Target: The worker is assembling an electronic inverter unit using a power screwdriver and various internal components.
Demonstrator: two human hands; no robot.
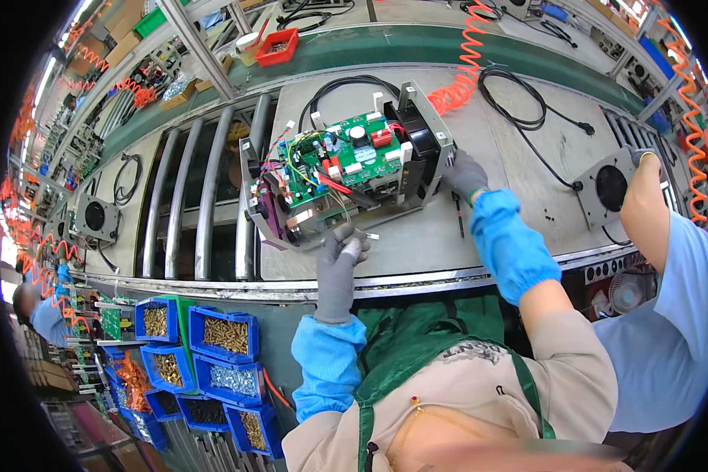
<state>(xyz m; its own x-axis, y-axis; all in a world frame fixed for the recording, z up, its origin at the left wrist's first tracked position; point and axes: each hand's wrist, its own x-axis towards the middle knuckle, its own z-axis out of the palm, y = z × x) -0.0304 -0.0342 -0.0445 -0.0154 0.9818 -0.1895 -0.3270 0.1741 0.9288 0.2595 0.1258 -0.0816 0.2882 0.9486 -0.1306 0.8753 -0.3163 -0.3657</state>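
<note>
An open metal chassis (417, 110) with a green circuit board (340, 160) and coloured wires lies on a grey work board (417, 244). My left hand (340, 259), in a grey glove, pinches a small white connector (370, 234) at the chassis's near edge. My right hand (466, 175), also gloved, presses against the chassis's right end next to its black fan (422, 141). A thin black tool (459, 214) lies just below my right hand.
Metal rollers (204, 189) run left of the board. Blue bins (220, 334) of screws and brass parts sit at lower left. A co-worker's arm (649, 212) reaches a fan panel (610, 187) at right. A black power cable (527, 118) and orange coiled hose (468, 63) lie behind.
</note>
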